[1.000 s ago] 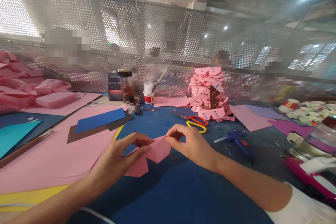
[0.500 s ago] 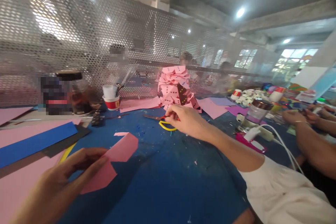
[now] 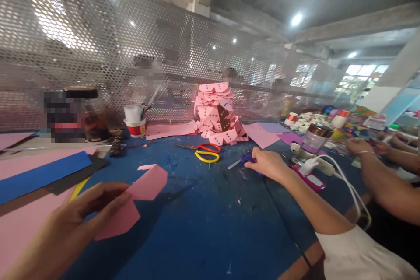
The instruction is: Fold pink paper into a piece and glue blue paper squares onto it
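My left hand [image 3: 82, 212] pinches a folded pink paper cutout [image 3: 149, 183] between thumb and fingers, above the blue tabletop. Farther right, my right hand [image 3: 271, 164] is closed on a blue-purple glue gun [image 3: 247, 157]. A whitish glue stick pokes out of it to the left, and a black cord trails down across the table. Scissors [image 3: 207, 153] with red and yellow handles lie to the left of that hand, touching nothing I hold. Behind them stands a stack of folded pink paper pieces [image 3: 216, 113] with dots on them.
Pink, blue and black paper sheets [image 3: 42, 173] lie at the left. A paper cup [image 3: 135, 127] holding tools stands near the perforated metal screen [image 3: 164, 61]. At the right are a lidded jar [image 3: 315, 138], white cables [image 3: 349, 183] and another person's arms [image 3: 377, 175].
My right hand has let go of the scissors, which now lie on the table. It has moved right and taken hold of the glue gun. My left hand still holds the pink paper.
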### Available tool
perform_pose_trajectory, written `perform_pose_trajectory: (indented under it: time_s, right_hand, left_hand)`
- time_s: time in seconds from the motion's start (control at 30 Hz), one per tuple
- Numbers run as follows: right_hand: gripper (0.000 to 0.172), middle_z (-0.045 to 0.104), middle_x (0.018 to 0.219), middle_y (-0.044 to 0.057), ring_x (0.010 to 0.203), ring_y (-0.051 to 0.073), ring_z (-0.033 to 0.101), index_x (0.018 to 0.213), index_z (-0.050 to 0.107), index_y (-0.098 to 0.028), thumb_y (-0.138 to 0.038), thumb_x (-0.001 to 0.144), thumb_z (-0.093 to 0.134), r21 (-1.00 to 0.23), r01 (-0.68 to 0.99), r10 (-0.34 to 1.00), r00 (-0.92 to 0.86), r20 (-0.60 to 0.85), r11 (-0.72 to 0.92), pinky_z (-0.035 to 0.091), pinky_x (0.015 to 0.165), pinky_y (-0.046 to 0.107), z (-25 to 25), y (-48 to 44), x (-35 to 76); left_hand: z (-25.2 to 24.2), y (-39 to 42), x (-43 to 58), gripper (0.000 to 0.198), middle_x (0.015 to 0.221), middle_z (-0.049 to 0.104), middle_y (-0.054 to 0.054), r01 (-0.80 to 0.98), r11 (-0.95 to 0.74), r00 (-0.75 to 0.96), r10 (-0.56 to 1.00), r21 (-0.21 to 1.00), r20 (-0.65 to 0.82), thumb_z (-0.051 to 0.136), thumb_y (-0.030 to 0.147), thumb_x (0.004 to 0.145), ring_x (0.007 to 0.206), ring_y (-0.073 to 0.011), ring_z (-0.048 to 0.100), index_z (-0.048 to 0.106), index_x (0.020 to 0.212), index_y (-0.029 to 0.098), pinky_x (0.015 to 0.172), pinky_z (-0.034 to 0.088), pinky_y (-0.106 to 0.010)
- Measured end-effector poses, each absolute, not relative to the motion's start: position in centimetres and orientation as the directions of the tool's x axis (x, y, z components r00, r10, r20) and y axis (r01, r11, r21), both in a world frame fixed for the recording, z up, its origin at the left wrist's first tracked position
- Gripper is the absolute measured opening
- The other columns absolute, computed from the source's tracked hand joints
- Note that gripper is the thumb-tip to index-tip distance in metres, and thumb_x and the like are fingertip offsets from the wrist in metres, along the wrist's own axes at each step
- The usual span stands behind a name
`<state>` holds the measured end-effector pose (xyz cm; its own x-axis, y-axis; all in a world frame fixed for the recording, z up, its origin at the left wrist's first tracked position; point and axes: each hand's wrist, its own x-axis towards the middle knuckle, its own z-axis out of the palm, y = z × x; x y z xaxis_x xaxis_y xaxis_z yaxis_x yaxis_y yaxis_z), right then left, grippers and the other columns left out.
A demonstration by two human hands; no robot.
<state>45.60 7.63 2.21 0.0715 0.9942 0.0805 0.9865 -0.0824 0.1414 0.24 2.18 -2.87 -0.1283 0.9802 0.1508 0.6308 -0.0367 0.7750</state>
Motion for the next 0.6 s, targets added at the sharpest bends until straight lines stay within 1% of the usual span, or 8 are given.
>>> perform_pose_trajectory:
  time_s: [0.03, 0.07, 0.13, 0.23, 0.33, 0.43, 0.57, 0.6]
  right_hand:
    - [0.039, 0.074, 0.093, 0.016, 0.091, 0.032, 0.072, 0.103, 0.059, -0.017, -0.051, 0.086, 0.065, 0.139, 0.986, 0.994, 0.081, 0.077, -0.091, 0.046, 0.074, 0.035, 2.0, 7.6, 45.7]
    - [0.038, 0.074, 0.093, 0.015, 0.091, 0.032, 0.072, 0.105, 0.059, -0.017, -0.05, 0.086, 0.066, 0.132, 0.987, 0.994, 0.084, 0.075, -0.093, 0.046, 0.074, 0.035, 1.7, 7.6, 45.7]
    - [0.032, 0.074, 0.093, 0.016, 0.093, 0.034, 0.072, 0.105, 0.059, -0.016, -0.042, 0.087, 0.066, 0.117, 0.988, 0.991, 0.093, 0.095, -0.104, 0.046, 0.076, 0.035, 1.4, 7.5, 45.8]
    - [0.024, 0.074, 0.09, 0.018, 0.091, 0.037, 0.072, 0.104, 0.059, -0.015, -0.032, 0.088, 0.064, 0.068, 0.989, 0.98, 0.121, 0.159, -0.133, 0.046, 0.076, 0.038, 1.2, 7.3, 46.1]
    - [0.025, 0.074, 0.09, 0.019, 0.086, 0.035, 0.073, 0.111, 0.057, -0.013, -0.028, 0.092, 0.056, -0.043, 0.986, 0.952, 0.169, 0.256, -0.164, 0.046, 0.073, 0.038, 1.6, 7.2, 46.5]
    - [0.032, 0.073, 0.088, 0.013, 0.082, 0.029, 0.073, 0.123, 0.049, -0.014, -0.032, 0.096, 0.05, -0.218, 0.97, 0.927, 0.176, 0.33, -0.107, 0.048, 0.072, 0.035, 2.4, 6.9, 46.7]
    - [0.041, 0.071, 0.097, 0.007, 0.075, 0.018, 0.071, 0.129, 0.045, -0.018, -0.047, 0.103, 0.03, -0.489, 0.866, 0.918, 0.107, 0.383, 0.103, 0.053, 0.07, 0.029, 3.5, 5.8, 45.5]
    - [0.041, 0.07, 0.09, 0.007, 0.073, 0.02, 0.07, 0.121, 0.051, -0.018, -0.051, 0.101, 0.036, -0.697, 0.69, 0.918, 0.12, 0.377, 0.196, 0.053, 0.069, 0.03, 3.6, 5.5, 44.9]
  left_hand:
    - [-2.5, 2.1, 0.2, 0.061, 0.088, 0.079, 0.001, 0.609, -0.013, -0.075, 0.994, 0.793, 0.074, 0.063, 0.08, 0.063, 0.083, -0.0285, 0.071, 0.071, 0.099, 0.032, 0.067, 0.056, -0.031]
    - [-2.1, 1.9, 0.3, 0.059, 0.091, 0.078, 0.0, 0.593, -0.016, -0.042, 0.998, 0.805, 0.051, 0.064, 0.077, 0.067, 0.086, -0.0278, 0.071, 0.07, 0.102, 0.03, 0.072, 0.056, -0.032]
    - [-1.4, 1.5, 0.6, 0.055, 0.094, 0.077, -0.001, 0.588, -0.046, -0.024, 0.997, 0.808, 0.075, 0.063, 0.072, 0.073, 0.087, -0.0268, 0.069, 0.069, 0.104, 0.028, 0.076, 0.054, -0.032]
    - [-0.8, 1.0, 1.2, 0.053, 0.089, 0.074, -0.001, 0.583, -0.06, -0.034, 0.995, 0.81, 0.098, 0.06, 0.07, 0.077, 0.085, -0.0253, 0.067, 0.068, 0.104, 0.025, 0.073, 0.051, -0.031]
    - [-0.5, 0.8, 1.5, 0.051, 0.091, 0.073, -0.001, 0.58, -0.076, -0.046, 0.991, 0.811, 0.125, 0.06, 0.068, 0.079, 0.085, -0.0238, 0.065, 0.066, 0.105, 0.024, 0.074, 0.049, -0.031]
    - [-0.4, 0.8, 1.4, 0.049, 0.092, 0.072, -0.001, 0.561, -0.094, -0.052, 0.988, 0.822, 0.148, 0.059, 0.066, 0.082, 0.085, -0.0229, 0.063, 0.065, 0.106, 0.024, 0.074, 0.048, -0.03]
    - [-0.2, 0.9, 1.4, 0.047, 0.084, 0.07, -0.001, 0.518, -0.114, -0.047, 0.986, 0.848, 0.161, 0.06, 0.064, 0.083, 0.079, -0.0209, 0.06, 0.065, 0.105, 0.022, 0.065, 0.044, -0.027]
    - [-0.1, 0.9, 1.5, 0.047, 0.083, 0.07, -0.001, 0.503, -0.115, -0.047, 0.986, 0.856, 0.16, 0.06, 0.063, 0.083, 0.078, -0.0206, 0.06, 0.066, 0.104, 0.021, 0.064, 0.043, -0.027]
